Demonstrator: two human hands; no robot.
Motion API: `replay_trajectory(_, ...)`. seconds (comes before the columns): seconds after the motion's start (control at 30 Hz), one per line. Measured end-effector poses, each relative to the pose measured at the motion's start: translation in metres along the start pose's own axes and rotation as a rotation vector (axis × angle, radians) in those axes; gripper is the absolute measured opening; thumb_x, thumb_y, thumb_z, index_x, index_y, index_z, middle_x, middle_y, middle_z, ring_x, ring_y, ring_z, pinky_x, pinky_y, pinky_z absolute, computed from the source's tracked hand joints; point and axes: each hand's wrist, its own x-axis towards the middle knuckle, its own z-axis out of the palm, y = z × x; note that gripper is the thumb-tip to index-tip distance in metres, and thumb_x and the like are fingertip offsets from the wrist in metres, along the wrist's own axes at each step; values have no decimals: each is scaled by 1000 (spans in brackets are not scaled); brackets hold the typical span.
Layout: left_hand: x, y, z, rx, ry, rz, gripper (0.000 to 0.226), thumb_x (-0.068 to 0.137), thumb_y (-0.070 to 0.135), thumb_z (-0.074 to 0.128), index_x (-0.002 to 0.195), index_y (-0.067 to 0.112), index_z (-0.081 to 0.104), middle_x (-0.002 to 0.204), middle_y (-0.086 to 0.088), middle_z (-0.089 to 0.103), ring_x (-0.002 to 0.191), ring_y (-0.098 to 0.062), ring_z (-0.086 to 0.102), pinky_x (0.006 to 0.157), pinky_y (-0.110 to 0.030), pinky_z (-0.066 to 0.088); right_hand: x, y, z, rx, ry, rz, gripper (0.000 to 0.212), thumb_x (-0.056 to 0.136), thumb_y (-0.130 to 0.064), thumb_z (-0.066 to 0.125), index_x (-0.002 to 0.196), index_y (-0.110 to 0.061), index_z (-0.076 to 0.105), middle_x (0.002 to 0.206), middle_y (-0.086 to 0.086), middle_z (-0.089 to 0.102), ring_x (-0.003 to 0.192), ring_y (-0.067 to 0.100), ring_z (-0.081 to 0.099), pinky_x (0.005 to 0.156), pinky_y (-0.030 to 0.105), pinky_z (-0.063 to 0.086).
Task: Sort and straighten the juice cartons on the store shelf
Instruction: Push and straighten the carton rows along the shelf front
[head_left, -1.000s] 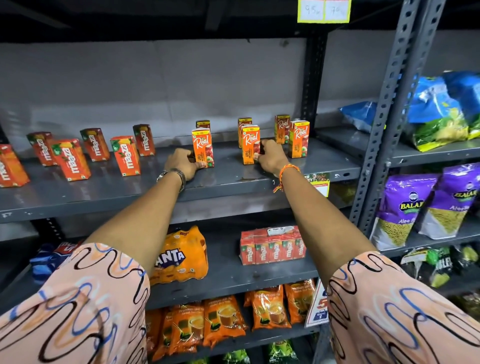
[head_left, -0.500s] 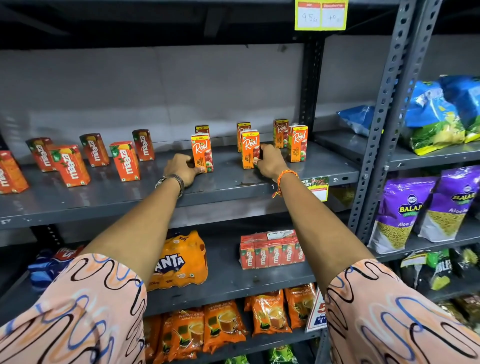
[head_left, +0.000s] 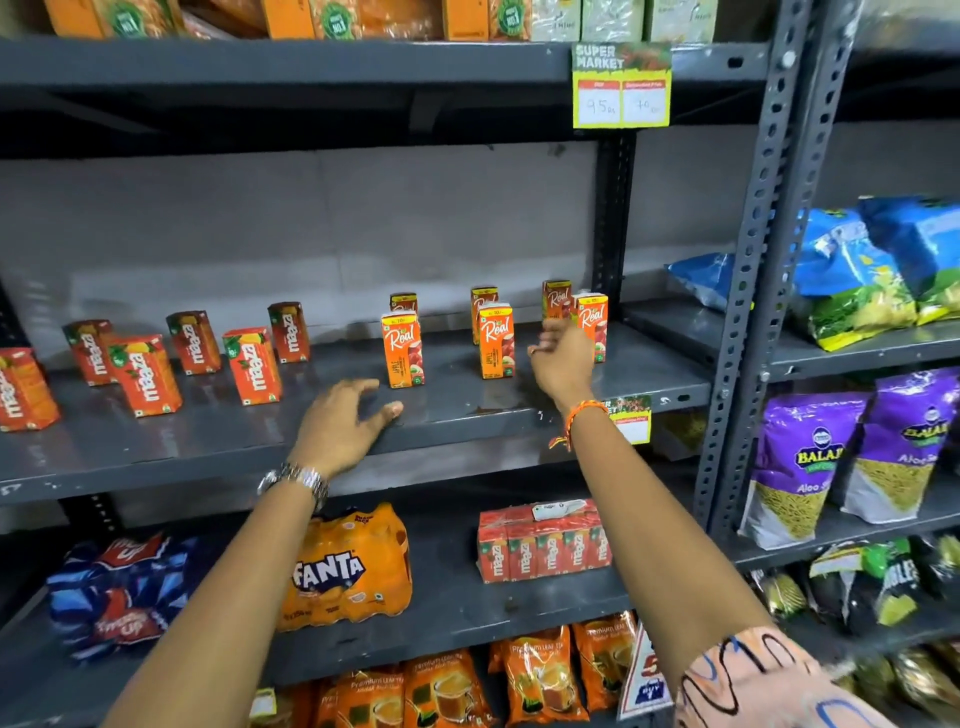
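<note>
Left hand spread, empty at grey metal shelf front edge; right hand loosely open, blurred, beside orange Real juice cartons.

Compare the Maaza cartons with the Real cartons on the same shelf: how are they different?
The Maaza cartons are red-orange with the name printed sideways; the Real cartons are brighter orange with upright white script. The Maaza cartons stand at the left, scattered and turned at different angles; the Real cartons stand at the right in rough front-and-back pairs, facing forward. Both groups are small, upright juice cartons on the grey shelf, and neither hand holds one.
</note>
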Motion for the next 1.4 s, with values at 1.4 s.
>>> replay_trajectory(1.4, -58, -103, -32, 134, 252, 364, 40, 96, 43, 51, 131, 27, 62, 134, 9, 63, 122, -10, 57, 105, -33, 44, -137, -91, 144, -132, 172, -488, 92, 78, 12, 47, 157, -10, 4, 164, 19, 13, 150, 32, 17, 122, 18, 6)
